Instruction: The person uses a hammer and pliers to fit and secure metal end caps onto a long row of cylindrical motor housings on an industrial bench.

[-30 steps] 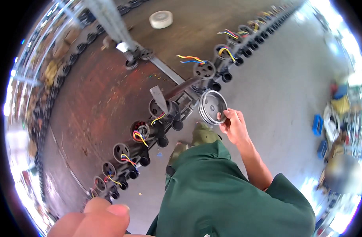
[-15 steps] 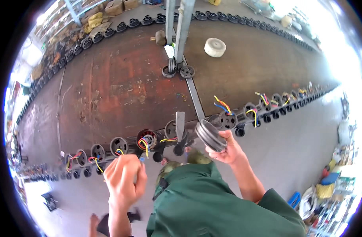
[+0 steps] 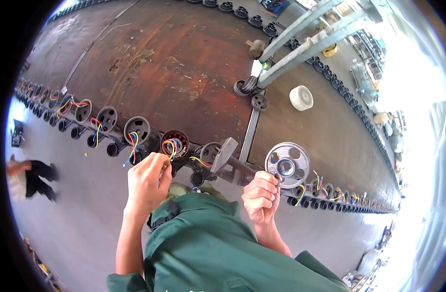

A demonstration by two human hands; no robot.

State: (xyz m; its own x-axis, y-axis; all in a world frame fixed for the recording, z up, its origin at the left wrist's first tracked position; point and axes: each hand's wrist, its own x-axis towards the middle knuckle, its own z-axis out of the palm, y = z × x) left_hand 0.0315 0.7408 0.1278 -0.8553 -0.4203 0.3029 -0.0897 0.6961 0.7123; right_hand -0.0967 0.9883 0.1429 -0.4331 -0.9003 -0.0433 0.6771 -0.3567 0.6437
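Observation:
My right hand (image 3: pixel 260 195) grips a round grey metal motor cover (image 3: pixel 287 158) by its lower edge. The cover stands nearly upright, its face with several holes and a central hub turned toward me. My left hand (image 3: pixel 149 184) is closed, fingers curled, just in front of an uncapped motor (image 3: pixel 175 142) with red windings and coloured wires. Whatever those fingers hold is hidden. Between the hands is a hammer (image 3: pixel 224 155); its brown handle runs toward my right hand and passes behind it, apparently resting on the bench edge.
Several motors with covers and coloured wires (image 3: pixel 97 131) line the bench's near edge. Metal posts (image 3: pixel 315 46) rise from the bench, with loose covers (image 3: pixel 260 102) at their foot. Beyond are a mallet (image 3: pixel 256 48) and a white round block (image 3: pixel 301 98). A person (image 3: pixel 33 175) is at far left.
My view has turned, shifting the bench. My right hand has tilted the cover from edge-on to face-on. My left hand stays closed, nearer the uncapped motor.

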